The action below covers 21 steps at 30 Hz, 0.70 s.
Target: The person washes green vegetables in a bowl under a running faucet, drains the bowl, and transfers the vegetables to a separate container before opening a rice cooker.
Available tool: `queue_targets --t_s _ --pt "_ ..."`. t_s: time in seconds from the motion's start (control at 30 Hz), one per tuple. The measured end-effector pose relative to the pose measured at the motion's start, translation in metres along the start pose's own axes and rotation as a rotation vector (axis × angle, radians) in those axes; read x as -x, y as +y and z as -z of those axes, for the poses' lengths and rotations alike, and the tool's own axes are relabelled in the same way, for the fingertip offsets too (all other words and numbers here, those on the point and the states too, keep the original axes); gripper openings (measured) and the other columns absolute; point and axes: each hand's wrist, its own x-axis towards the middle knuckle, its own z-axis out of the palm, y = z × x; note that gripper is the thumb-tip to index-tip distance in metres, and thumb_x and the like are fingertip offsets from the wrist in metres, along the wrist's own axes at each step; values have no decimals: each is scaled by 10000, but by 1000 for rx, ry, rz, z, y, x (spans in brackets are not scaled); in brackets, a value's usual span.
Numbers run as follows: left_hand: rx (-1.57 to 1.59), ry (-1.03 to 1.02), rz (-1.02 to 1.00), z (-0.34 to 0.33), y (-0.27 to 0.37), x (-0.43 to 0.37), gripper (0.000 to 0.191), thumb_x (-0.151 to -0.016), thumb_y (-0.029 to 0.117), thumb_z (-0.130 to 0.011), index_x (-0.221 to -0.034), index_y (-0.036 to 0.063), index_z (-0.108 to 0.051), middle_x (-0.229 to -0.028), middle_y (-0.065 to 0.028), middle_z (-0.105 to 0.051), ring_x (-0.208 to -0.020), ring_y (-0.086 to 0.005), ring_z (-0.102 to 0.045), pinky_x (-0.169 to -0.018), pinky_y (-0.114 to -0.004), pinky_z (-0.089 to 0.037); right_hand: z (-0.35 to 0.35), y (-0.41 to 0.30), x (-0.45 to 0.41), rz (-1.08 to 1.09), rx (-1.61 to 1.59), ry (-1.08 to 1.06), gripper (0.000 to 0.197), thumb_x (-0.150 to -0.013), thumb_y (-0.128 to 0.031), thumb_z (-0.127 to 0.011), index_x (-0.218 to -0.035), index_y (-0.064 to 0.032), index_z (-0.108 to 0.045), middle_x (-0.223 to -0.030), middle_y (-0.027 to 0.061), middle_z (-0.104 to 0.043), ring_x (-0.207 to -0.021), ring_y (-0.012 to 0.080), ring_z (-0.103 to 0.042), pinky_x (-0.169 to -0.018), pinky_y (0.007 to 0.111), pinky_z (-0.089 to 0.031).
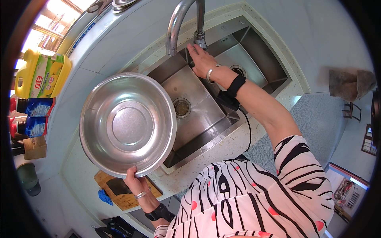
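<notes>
My left hand grips the near rim of a wide stainless steel basin. The basin looks empty and is held over the counter and the left edge of a double-bowl steel sink. My right hand reaches across the sink's divider to the base of the curved chrome faucet. Its fingers are extended near the faucet's lower body; whether they touch it I cannot tell. No water is seen flowing from the spout. Both sink bowls show round drains.
Left of the sink, a wooden cutting board with a dark flat object lies beside a crumpled blue item. A yellow detergent jug and blue bottles line the ledge. A brown cloth hangs at right.
</notes>
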Motion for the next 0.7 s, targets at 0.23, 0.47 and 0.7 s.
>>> queue_targets --t_s 0.23,0.47,0.7 --pt "-17 36 3 -8 5 4 72 -682 4 -522 -748 -21 -533 -735 -59 -544 -687 -169 -565 -646 -307 -500 -1 -1 1 22 42 15 733 -704 -43 -532 -1335 -38 -157 -1313 207 -240 -1121 382 -392 -875 452 -383" --pt "-27 35 -28 -1 1 -2 83 -674 2 -526 -751 -30 -529 -749 -60 -543 -692 -172 -561 -666 -310 -497 0 -3 3 32 63 36 723 -703 -32 -529 -1329 -32 -166 -1292 214 -259 -1080 388 -422 -854 463 -392" --pt "-36 46 -46 -7 3 1 59 -668 2 -527 -721 -24 -525 -730 -55 -529 -678 -164 -549 -658 -305 -494 3 -7 4 3 67 7 735 -698 -30 -540 -1327 -30 -160 -1290 216 -252 -1014 412 -466 -838 460 -403"
